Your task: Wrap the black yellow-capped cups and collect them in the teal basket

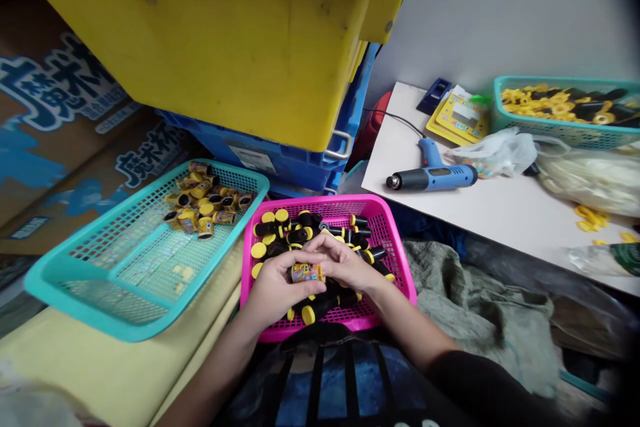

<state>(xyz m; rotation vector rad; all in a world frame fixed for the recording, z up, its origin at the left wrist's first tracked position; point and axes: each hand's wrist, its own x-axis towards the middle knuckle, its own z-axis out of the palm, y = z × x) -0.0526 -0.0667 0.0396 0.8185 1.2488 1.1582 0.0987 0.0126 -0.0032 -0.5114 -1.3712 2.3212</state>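
Over a pink basket in front of me, my left hand is closed around a small bottle with a colourful printed label. The fingers of my right hand are bent against the same bottle's right end and upper side, closed on it too. Beneath both hands the basket holds several small black bottles with yellow caps, lying in all directions. To the left stands a turquoise basket with a heap of yellow labelled bottles or sleeves at its far end.
Stacked yellow and blue crates rise ahead. Printed cardboard boxes stand left. On the white table at right lie a blue heat gun, plastic bags and a second turquoise basket of yellow and black parts.
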